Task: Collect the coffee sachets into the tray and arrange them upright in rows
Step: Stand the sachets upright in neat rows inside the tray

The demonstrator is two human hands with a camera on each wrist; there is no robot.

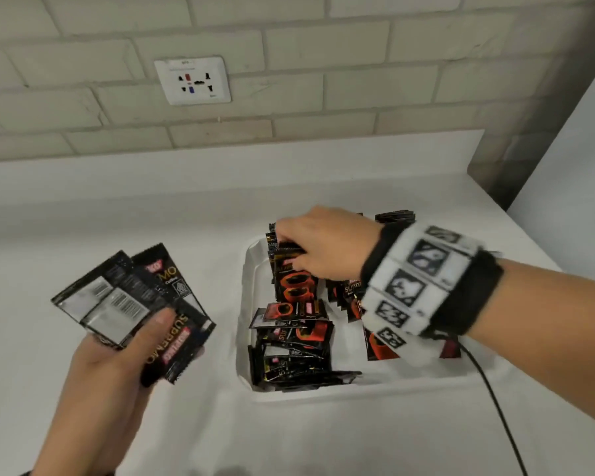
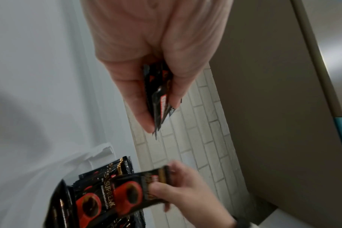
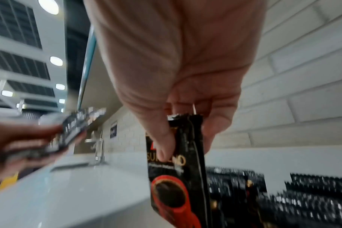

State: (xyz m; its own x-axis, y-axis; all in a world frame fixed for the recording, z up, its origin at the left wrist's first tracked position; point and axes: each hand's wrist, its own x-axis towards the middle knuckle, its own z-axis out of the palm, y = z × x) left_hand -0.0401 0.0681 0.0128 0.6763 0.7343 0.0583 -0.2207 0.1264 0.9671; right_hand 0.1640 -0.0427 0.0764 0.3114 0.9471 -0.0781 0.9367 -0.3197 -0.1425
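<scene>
I have my right hand (image 1: 318, 243) over the far left corner of the white tray (image 1: 375, 389), thumb and fingers pinching the top seam of one coffee sachet (image 3: 178, 177) that hangs upright beside the standing row (image 1: 291, 280). To seat it well I should lower it straight down, face flush against its neighbour, and let go only once its bottom edge rests on the tray floor. My left hand (image 1: 117, 365), over the counter (image 1: 83, 218) off the tray's left edge, clamps a fanned bunch of sachets (image 1: 131, 307) under the thumb. The pile at the tray's near left corner (image 1: 291, 352) lies slumped and needs standing up next, I judge.
</scene>
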